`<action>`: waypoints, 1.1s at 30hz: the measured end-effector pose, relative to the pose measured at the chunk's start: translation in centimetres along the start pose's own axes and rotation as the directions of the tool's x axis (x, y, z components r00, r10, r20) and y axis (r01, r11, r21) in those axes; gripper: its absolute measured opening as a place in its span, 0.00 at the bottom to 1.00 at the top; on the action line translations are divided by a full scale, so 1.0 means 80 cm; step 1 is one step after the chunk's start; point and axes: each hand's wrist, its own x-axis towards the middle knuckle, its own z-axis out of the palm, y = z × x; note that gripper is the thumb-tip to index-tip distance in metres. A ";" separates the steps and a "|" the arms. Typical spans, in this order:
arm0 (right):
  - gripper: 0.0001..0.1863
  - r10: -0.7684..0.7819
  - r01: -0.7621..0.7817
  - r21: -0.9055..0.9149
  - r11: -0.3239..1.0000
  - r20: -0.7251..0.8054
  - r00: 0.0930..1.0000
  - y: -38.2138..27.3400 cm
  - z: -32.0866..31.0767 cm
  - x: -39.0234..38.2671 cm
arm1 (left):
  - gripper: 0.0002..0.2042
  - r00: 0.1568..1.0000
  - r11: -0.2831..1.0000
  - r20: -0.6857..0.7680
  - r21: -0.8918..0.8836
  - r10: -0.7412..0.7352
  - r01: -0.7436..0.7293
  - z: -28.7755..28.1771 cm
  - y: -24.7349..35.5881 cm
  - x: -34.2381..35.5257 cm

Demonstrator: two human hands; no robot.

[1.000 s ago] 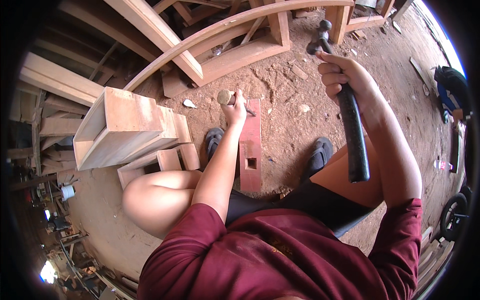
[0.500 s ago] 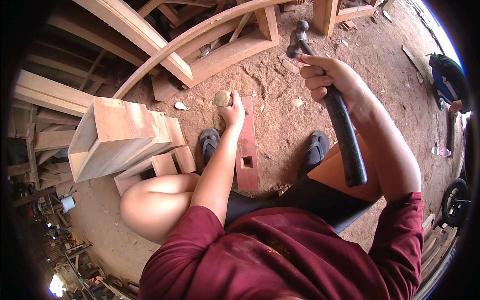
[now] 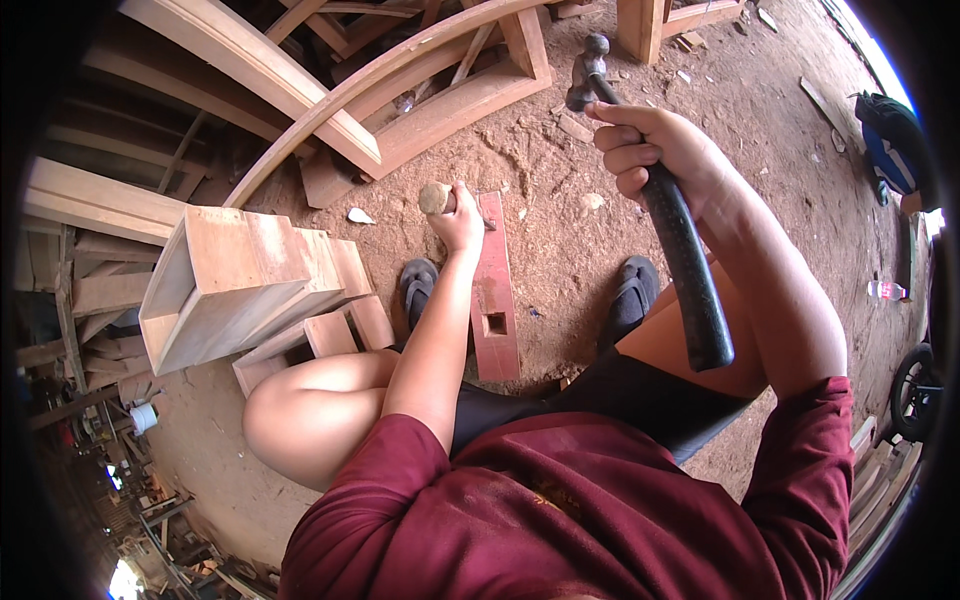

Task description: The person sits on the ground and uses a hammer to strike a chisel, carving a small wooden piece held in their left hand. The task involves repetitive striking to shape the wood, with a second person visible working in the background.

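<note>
My left hand (image 3: pixel 461 226) is closed round a chisel by its wooden handle (image 3: pixel 436 198), whose round butt end sticks out to the left. A bit of dark metal shows on the other side of the fist, at the reddish wooden beam (image 3: pixel 494 285) lying on the ground between my feet. A square hole (image 3: pixel 495 323) is cut in the beam's near part. Raised on the right, my right hand (image 3: pixel 665 165) grips a ball-peen hammer (image 3: pixel 684 270) by its black handle. The hammer's metal head (image 3: pixel 590 75) points up and away, apart from the chisel.
Stacked pale wooden pieces (image 3: pixel 250 250) stand left of my left leg. Curved and straight frame timbers (image 3: pixel 440 125) spread across the far left. A bottle (image 3: pixel 886 290), a small wheel (image 3: pixel 912 390) and a dark blue bag (image 3: pixel 890 150) are at the far right.
The chisel's handle has tipped slightly to the left, and more metal shows beside my left fist. My right hand still holds the hammer raised.
</note>
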 end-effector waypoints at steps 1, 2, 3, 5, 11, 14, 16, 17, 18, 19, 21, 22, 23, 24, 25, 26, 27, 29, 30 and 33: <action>0.04 -0.005 0.005 -0.003 1.000 -0.006 1.000 0.000 0.000 0.000 | 0.08 1.000 1.000 -0.012 0.017 0.017 -0.017 0.001 0.000 0.000; 0.04 -0.009 0.009 -0.006 1.000 -0.011 1.000 0.001 0.000 0.000 | 0.08 1.000 1.000 0.015 0.019 0.020 -0.020 0.001 0.000 0.000; 0.04 -0.010 0.010 -0.008 1.000 -0.011 1.000 0.001 -0.001 0.000 | 0.08 0.999 1.000 0.042 0.020 0.022 -0.023 -0.001 0.000 -0.001; 0.04 -0.013 0.012 -0.012 1.000 -0.014 1.000 0.000 -0.003 0.000 | 0.08 0.997 1.000 0.071 0.013 0.012 -0.013 0.001 0.008 -0.005; 0.04 -0.012 0.011 -0.029 1.000 -0.018 1.000 0.001 -0.001 0.000 | 0.10 0.998 0.998 0.037 0.037 0.047 -0.048 0.003 0.014 -0.011; 0.05 -0.010 0.010 -0.029 1.000 -0.013 1.000 0.002 -0.003 0.000 | 0.10 0.997 0.998 0.067 0.059 0.024 -0.028 0.004 0.021 -0.015; 0.05 -0.006 0.005 -0.022 1.000 -0.013 1.000 0.002 -0.004 0.000 | 0.10 0.998 0.997 0.061 0.068 0.024 -0.028 0.003 0.021 -0.016; 0.05 -0.002 0.002 -0.018 1.000 -0.011 1.000 0.002 -0.003 0.000 | 0.10 0.998 0.997 0.057 0.067 0.025 -0.029 0.001 0.018 -0.015; 0.05 0.001 -0.002 -0.018 1.000 -0.017 1.000 0.003 -0.002 0.000 | 0.10 0.998 0.997 0.053 0.066 0.027 -0.031 0.001 0.016 -0.014; 0.05 0.004 -0.004 -0.017 1.000 -0.022 1.000 0.003 -0.001 0.000 | 0.10 0.998 0.997 0.049 0.065 0.029 -0.032 0.000 0.013 -0.013; 0.06 0.010 -0.010 -0.015 1.000 -0.016 1.000 0.004 0.001 0.000 | 0.10 0.998 0.996 0.038 0.076 0.051 -0.053 -0.002 0.006 -0.012; 0.06 0.010 -0.010 -0.013 1.000 -0.008 1.000 0.004 0.000 0.000 | 0.10 0.997 0.995 0.037 0.081 0.061 -0.064 -0.001 0.005 -0.011; 0.06 0.011 -0.011 -0.010 1.000 0.001 1.000 0.004 -0.001 0.000 | 0.10 0.997 0.995 0.045 0.073 0.068 -0.072 0.000 0.005 -0.010; 0.06 0.012 -0.012 -0.006 1.000 0.000 1.000 0.004 0.000 0.000 | 0.10 0.996 0.995 0.053 0.064 0.076 -0.079 0.000 0.005 -0.010; 0.06 0.015 -0.015 -0.002 1.000 -0.002 1.000 0.004 0.001 -0.001 | 0.10 0.995 0.995 0.060 0.055 0.083 -0.086 0.001 0.010 -0.011; 0.06 0.017 -0.017 0.001 1.000 -0.003 1.000 0.004 0.001 -0.001 | 0.10 0.996 0.996 0.067 0.063 0.060 -0.064 0.002 0.014 -0.013; 0.07 0.014 -0.014 -0.003 1.000 -0.007 1.000 0.004 0.000 -0.001 | 0.10 0.997 0.997 0.074 0.070 0.037 -0.042 0.002 0.019 -0.017; 0.07 0.006 -0.006 -0.013 1.000 -0.015 1.000 0.005 0.000 -0.002 | 0.10 0.996 0.998 0.083 0.067 0.009 -0.015 0.004 0.028 -0.020; 0.07 0.009 -0.010 -0.017 1.000 -0.015 1.000 0.005 -0.001 -0.002 | 0.10 0.996 0.998 0.088 0.057 0.004 -0.009 0.005 0.032 -0.020; 0.07 0.021 -0.022 -0.035 0.999 -0.015 1.000 0.007 -0.001 0.000 | 0.10 0.992 0.990 0.112 0.119 0.057 -0.070 0.002 0.022 -0.017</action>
